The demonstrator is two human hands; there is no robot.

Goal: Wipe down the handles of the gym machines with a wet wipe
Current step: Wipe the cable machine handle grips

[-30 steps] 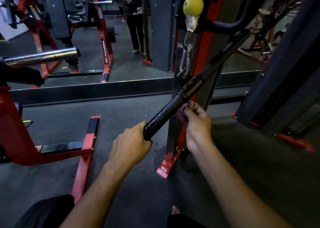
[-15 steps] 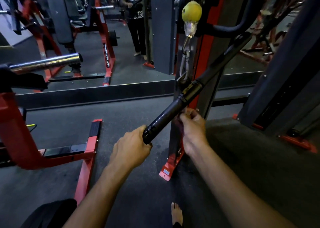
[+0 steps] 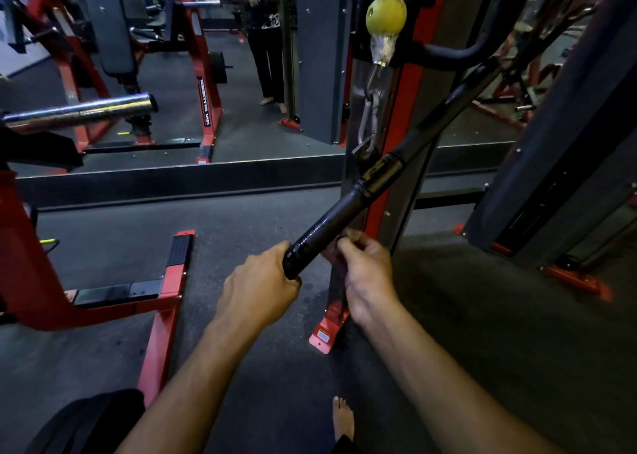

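Handle bar of a cable machine, black and long, runs diagonally across the middle of the frame, from lower left near the hands up toward the upper right. Its lower end sits in the left hand, whose fingers are curled around the tip of the bar in a firm grip. Just to the right, the right hand is held against the underside of the same bar, fingers bent and pinching something small and dark there; it may be a wet wipe, but it is too dim and blurred to tell. Both forearms reach up from the bottom of the frame.

Midway along the bar, a metal clip hooks it to a cable, which rises to a yellow-green ball near the top centre. Behind the ball stands the red and black upright of the machine.

At the left, a red steel frame rests on the dark grey floor, and a shiny chrome sleeve juts in from the left edge. A bare foot shows at the bottom centre. At the top centre, a standing person in dark clothes appears farther back, among more red equipment.
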